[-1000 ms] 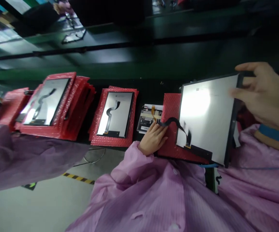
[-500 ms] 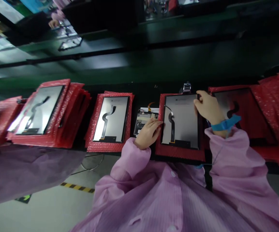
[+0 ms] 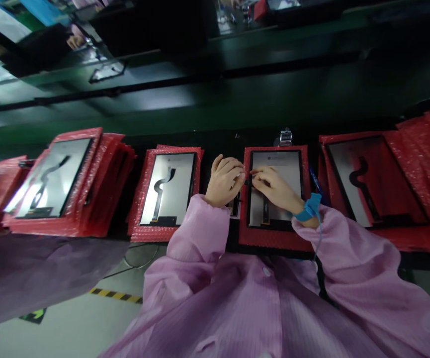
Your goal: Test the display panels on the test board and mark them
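Observation:
An LCD panel (image 3: 287,166) lies silvery back up on a red bubble-wrap bag (image 3: 274,242) in front of me. From its lower edge a black ribbon cable (image 3: 266,211) runs up under my right hand (image 3: 276,189), whose thumb and forefinger pinch its upper end at the panel's left edge. My left hand (image 3: 224,181) is curled just left of that, fingertips close to the right ones; what they hold is hidden. Below it shows part of a small circuit unit (image 3: 234,206), mostly covered. A blue wrist strap (image 3: 309,206) circles my right wrist.
Another panel (image 3: 177,191) on red wrap lies to the left, with a taller stack of wrapped panels (image 3: 60,174) beyond. On the right a panel (image 3: 364,179) is half inside its red bag. A metal tally counter (image 3: 285,136) stands behind. Another person's sleeve (image 3: 50,273) reaches in at left.
My right hand has moved left from the panel's top right corner to the ribbon cable. My left hand has risen from beside the panel's left edge and now covers more of the circuit unit.

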Motion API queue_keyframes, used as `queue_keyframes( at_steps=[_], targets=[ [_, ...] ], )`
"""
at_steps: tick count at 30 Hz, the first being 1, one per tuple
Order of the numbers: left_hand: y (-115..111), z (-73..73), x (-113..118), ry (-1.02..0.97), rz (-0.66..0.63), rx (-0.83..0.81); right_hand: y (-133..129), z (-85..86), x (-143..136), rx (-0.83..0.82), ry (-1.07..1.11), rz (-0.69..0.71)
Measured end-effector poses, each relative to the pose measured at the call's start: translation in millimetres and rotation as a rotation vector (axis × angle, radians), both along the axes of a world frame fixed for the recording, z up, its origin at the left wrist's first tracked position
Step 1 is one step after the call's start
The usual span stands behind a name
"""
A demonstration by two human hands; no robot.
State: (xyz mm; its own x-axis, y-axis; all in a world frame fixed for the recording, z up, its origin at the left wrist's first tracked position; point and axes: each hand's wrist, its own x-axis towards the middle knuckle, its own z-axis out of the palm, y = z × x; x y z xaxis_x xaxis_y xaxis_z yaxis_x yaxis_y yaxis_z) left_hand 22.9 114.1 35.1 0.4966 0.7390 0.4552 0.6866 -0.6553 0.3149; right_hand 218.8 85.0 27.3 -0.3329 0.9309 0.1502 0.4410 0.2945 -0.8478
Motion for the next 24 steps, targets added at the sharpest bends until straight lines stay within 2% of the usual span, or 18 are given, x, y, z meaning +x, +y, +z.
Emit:
queue_keyframes(
  at_steps=[5,12,24],
  targets=[
    [-8.1,-0.3,-3.7,0.017,-0.058,-0.126,-0.1,1.0,1.2,0.029,-0.016,-0.005],
    [-10.3,-4.0,2.9,0.03,-0.104,-0.111,0.6,-1.6,-7.3,0.055,-0.034,0.032],
    [-10.5,-10.3,4.4,0.074,-0.07,-0.124,4.3,-5.8,-2.3,0.059,-0.069,0.061]
  ],
)
